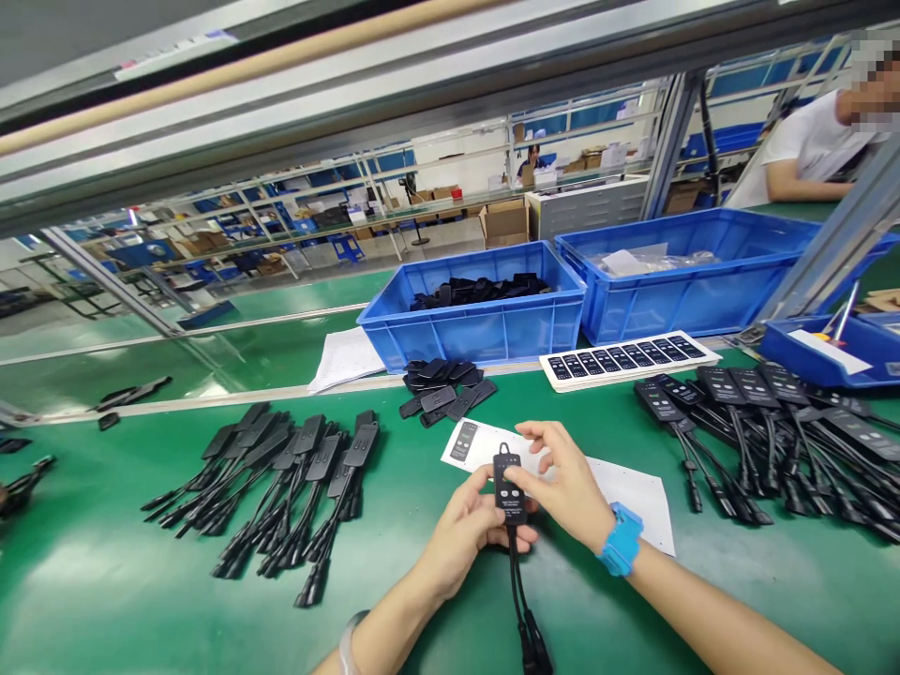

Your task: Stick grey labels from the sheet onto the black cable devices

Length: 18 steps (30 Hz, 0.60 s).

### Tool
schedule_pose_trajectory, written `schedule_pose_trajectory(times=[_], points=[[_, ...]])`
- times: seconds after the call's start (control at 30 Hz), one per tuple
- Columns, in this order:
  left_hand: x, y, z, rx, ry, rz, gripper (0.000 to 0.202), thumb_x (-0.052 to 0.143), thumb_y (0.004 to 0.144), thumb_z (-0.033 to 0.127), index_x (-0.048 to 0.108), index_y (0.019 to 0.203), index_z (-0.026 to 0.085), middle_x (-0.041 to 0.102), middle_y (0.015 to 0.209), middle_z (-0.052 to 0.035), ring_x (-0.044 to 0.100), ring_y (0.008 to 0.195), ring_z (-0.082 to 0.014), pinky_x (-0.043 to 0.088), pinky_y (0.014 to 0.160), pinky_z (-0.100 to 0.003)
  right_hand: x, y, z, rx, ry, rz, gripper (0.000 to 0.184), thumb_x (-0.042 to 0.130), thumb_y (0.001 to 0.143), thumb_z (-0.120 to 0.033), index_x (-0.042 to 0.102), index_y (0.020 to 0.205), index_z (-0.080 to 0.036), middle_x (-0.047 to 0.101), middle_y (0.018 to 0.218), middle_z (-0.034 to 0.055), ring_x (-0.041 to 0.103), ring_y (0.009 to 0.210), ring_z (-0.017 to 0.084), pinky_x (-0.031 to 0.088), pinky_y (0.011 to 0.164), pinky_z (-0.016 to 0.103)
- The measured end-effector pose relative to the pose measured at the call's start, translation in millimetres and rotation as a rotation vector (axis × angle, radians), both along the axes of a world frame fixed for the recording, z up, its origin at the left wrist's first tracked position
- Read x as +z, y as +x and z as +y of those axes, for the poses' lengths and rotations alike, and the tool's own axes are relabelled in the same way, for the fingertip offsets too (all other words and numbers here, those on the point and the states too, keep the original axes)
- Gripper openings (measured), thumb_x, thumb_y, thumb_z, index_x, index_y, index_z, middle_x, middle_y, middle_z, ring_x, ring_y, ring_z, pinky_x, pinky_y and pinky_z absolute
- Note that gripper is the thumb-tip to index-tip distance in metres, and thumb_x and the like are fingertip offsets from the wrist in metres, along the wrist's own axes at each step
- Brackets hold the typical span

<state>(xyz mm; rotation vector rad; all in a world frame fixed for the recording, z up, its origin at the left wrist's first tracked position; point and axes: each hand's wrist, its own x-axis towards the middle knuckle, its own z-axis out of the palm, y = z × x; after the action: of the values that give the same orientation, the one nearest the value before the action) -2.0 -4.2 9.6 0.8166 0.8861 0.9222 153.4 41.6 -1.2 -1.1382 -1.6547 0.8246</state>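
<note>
My left hand [460, 530] is closed around a small black controller module [509, 487] with a printed face and two cables hanging down toward me. My right hand [566, 483], with a blue wristband, presses its thumb and fingertips on the module's face. Both hands are just above the green table, over a white label backing sheet [633, 492] that still carries one black label [464, 441].
Unlabelled cabled modules [281, 487] lie at left, labelled ones [766, 431] at right. A pile of black covers [446, 384] and a label sheet [625, 356] sit before two blue bins [478, 328] [703, 281]. Another person [808, 150] stands at far right.
</note>
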Motion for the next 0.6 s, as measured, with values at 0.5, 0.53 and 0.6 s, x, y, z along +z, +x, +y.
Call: schedule_pose_trajectory(times=[0.5, 0.53, 0.6], points=[[-8.9, 4, 4, 0.112, 0.139, 0.227, 0.042, 0.054, 0.085, 0.045, 0.039, 0.114, 0.018, 0.067, 0.064, 0.0011, 0.065, 0.053, -0.0157, 0.051, 0.052, -0.026, -9.8, -18, -12, 0.298, -0.332, 0.260, 0.036, 0.049, 0.081, -0.023, 0.053, 0.117, -0.024, 0.052, 0.075, -0.0044, 0.052, 0.046, 0.009, 0.045, 0.038, 0.021], [-9.0, 5, 5, 0.110, 0.133, 0.231, 0.042, 0.054, 0.085, 0.045, 0.039, 0.114, 0.018, 0.067, 0.064, 0.0010, 0.064, 0.052, -0.0157, 0.051, 0.052, -0.026, -10.4, -18, -12, 0.288, -0.322, 0.237, 0.035, 0.048, 0.081, -0.022, 0.054, 0.116, -0.023, 0.050, 0.073, -0.0048, 0.052, 0.047, 0.010, 0.045, 0.038, 0.021], [-8.8, 6, 6, 0.129, 0.107, 0.199, 0.045, 0.057, 0.084, 0.045, 0.040, 0.116, 0.018, 0.069, 0.070, -0.0011, 0.065, 0.056, -0.0164, 0.051, 0.054, -0.027, -11.6, -18, -13, 0.264, -0.267, 0.162, 0.036, 0.045, 0.083, -0.020, 0.054, 0.118, -0.021, 0.053, 0.073, -0.0028, 0.056, 0.054, 0.013, 0.049, 0.045, 0.024]])
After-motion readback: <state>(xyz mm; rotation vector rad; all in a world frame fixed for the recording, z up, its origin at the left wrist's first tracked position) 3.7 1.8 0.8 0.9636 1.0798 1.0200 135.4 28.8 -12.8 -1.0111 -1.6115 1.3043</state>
